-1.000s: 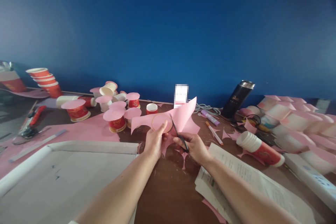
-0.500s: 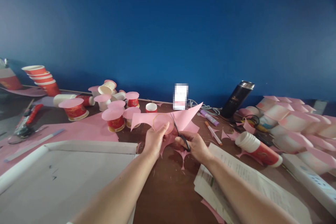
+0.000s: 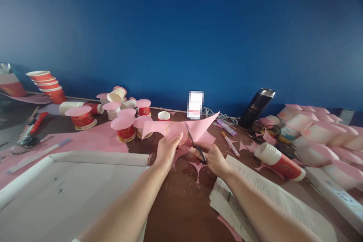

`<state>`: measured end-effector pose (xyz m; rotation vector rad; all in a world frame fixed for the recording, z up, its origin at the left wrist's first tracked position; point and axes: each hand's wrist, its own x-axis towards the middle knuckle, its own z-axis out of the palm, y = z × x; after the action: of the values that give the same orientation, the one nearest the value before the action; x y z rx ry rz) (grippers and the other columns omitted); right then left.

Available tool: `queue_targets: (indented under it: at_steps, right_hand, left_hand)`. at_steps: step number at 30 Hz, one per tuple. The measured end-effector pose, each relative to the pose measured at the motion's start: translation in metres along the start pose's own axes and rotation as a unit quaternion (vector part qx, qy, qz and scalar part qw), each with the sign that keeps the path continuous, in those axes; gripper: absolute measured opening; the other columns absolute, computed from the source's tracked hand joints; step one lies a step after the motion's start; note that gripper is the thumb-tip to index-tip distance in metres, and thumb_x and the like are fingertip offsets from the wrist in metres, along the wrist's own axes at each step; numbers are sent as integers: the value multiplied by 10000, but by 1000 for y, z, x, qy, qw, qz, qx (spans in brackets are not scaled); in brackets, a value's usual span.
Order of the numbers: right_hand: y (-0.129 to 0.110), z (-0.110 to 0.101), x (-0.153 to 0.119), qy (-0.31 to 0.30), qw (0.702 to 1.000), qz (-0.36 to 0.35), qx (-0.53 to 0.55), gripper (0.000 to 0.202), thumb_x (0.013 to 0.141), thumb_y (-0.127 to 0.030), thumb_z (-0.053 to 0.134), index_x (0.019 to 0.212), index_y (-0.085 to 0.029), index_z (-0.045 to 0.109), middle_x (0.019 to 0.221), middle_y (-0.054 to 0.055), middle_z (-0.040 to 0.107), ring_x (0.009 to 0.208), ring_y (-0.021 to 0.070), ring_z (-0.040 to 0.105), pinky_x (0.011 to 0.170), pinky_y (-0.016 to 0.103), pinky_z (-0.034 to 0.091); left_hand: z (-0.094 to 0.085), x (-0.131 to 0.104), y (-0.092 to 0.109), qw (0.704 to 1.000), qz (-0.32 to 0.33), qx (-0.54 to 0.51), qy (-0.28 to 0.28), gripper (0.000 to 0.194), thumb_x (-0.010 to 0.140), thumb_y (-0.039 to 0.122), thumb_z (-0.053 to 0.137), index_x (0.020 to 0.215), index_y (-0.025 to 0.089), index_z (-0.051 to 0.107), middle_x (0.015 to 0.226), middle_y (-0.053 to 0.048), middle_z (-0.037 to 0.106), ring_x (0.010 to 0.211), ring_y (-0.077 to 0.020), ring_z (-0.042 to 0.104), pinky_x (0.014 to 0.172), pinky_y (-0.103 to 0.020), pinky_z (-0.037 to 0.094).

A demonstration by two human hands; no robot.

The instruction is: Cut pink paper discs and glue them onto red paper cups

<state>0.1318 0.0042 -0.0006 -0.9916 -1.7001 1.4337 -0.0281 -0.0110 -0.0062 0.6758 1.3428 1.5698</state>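
Pinched between the thumb and fingers of my left hand (image 3: 169,151) is a sheet of pink paper (image 3: 157,126). A circle is drawn on the sheet in an orange-yellow line, and my thumb lies over its lower part. My right hand (image 3: 211,157) is closed on the black handles of a pair of scissors (image 3: 199,151). The blades point up and left across the paper, at the right side of the drawn circle. The sheet's right part rises to a pointed corner. Pink offcuts (image 3: 197,170) lie on the brown table (image 3: 172,211) below my hands.
Paper cups with pink discs (image 3: 126,123) stand at left behind a white box lid (image 3: 99,159). A phone (image 3: 195,104) leans on the wall. At right are a black flask (image 3: 256,107), stacked cups (image 3: 279,162), a marker (image 3: 231,144), printed papers (image 3: 272,193) and a power strip (image 3: 334,193).
The view has shifted very slightly. Both hands, the paper and the scissors hold nearly the same positions, and the scissor blades look a little more closed.
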Motion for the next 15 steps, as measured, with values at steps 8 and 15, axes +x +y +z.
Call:
queue_targets:
  at_steps: [8,15]
  right_hand:
    - [-2,0,0,-1,1000,-16,-9,429,722,-486,722,940,-116,725,602,-28,493,553,90,393,515,237,301]
    - [-10,1,-2,14,999,-15,-28,434,707,-537,712,827,-121,726,584,-33,471,558,92,360,518,241,288]
  left_hand:
    - [0,-3,2,999,5,37,-3,413,599,482,783,533,133,573,445,-19,549,422,-110,488,437,-229,374]
    - [0,-2,2,1000,-1,23,-10,408,610,480,777,530,137,571,446,-11,540,422,-98,470,443,-224,361]
